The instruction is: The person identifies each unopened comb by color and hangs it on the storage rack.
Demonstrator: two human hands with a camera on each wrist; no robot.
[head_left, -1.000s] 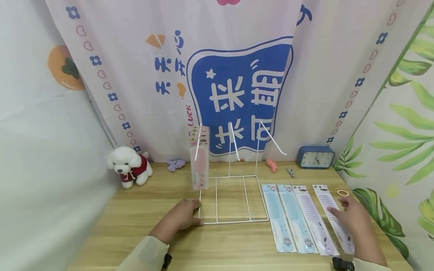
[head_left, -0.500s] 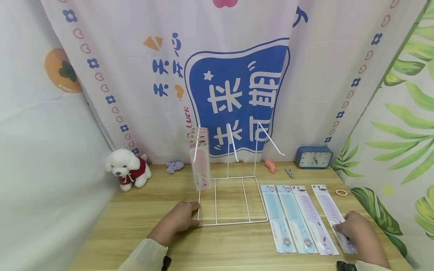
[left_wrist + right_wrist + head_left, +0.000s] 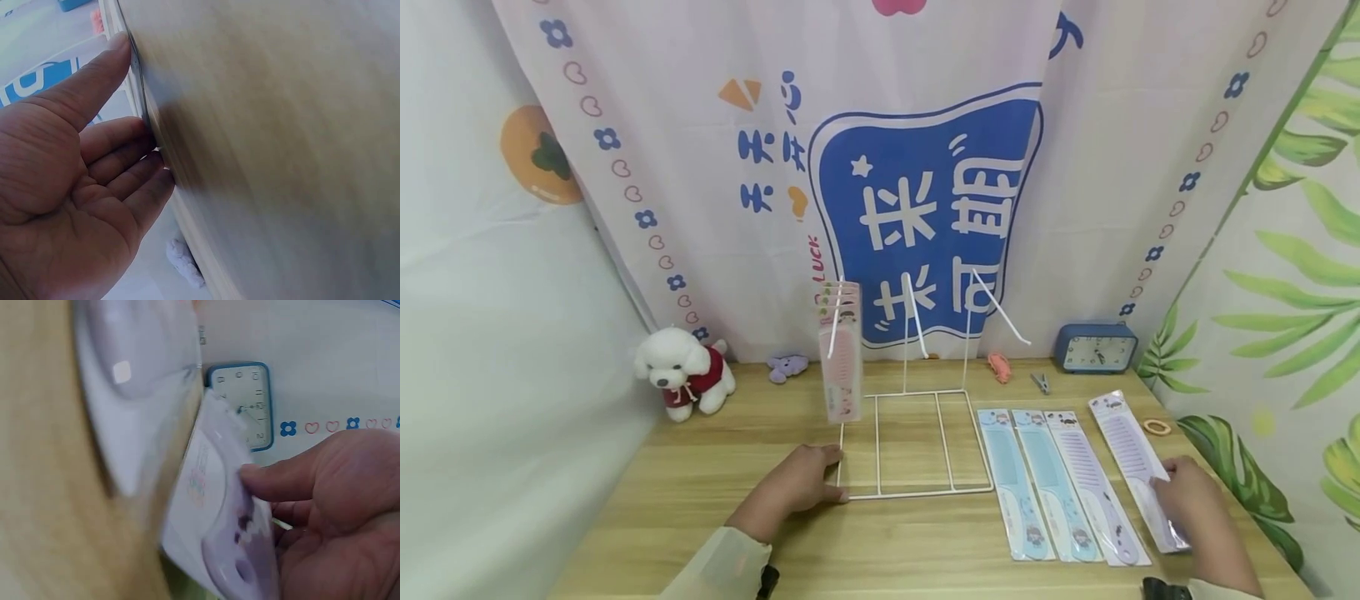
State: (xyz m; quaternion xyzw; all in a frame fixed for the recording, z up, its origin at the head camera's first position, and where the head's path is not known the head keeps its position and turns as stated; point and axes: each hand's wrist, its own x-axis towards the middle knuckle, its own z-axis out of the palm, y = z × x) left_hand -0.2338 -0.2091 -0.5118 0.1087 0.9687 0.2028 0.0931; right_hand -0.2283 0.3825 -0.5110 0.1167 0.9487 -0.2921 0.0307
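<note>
In the head view my right hand (image 3: 1191,500) pinches a packaged purple comb (image 3: 1131,450), its far end tilted up off the table. The right wrist view shows my thumb on the front of this comb package (image 3: 215,506), with the other fingers behind it. My left hand (image 3: 801,479) holds the front left corner of a white wire rack (image 3: 917,494), thumb and fingertips on the wire. Several pink packaged combs (image 3: 842,367) hang from the rack's left hook. Beside the rack lie another purple comb (image 3: 1093,483) and two blue combs (image 3: 1011,475), (image 3: 1052,475), all packaged.
A plush dog (image 3: 685,371) and a purple toy (image 3: 787,367) are at the back left. Toward the back right are a pink toy (image 3: 999,367), a grey clip (image 3: 1041,382), a blue clock (image 3: 1097,347) and a wooden ring (image 3: 1157,427). Printed curtains enclose the table.
My right hand has moved from the comb's upper part to its lower part and taken hold of it; the comb now lifts off the table. My left hand stays on the rack.
</note>
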